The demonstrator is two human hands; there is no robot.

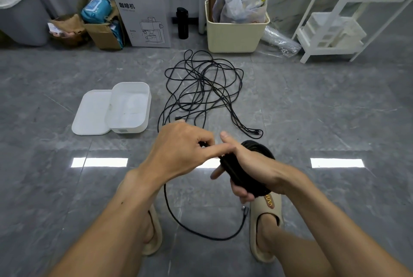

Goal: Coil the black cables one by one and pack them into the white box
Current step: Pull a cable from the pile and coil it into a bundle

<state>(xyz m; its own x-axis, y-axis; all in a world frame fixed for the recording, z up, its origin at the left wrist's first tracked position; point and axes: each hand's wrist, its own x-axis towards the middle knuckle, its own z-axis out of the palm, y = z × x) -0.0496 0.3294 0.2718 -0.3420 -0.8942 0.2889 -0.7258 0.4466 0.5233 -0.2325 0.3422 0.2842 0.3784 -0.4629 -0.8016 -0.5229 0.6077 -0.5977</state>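
Observation:
My right hand [250, 160] grips a thick coil of black cable [245, 165] above my right foot. My left hand [181, 145] pinches the same cable just left of the coil. The cable's loose tail [178, 221] hangs down in a loop to the floor between my feet and ends in an angled plug [244, 210]. Further off, a tangle of loose black cables [201, 84] lies on the grey floor. The white box [129, 107] stands open to the left of the tangle, with nothing in it, and leans on its lid [89, 113].
Along the back wall stand a grey bin [20, 8], a cardboard box [105, 31], a tall white carton [143, 6], a black bottle [182, 23], a cream tub with bags [234, 33] and a white shelf rack [348, 13]. My feet wear beige slippers [266, 227].

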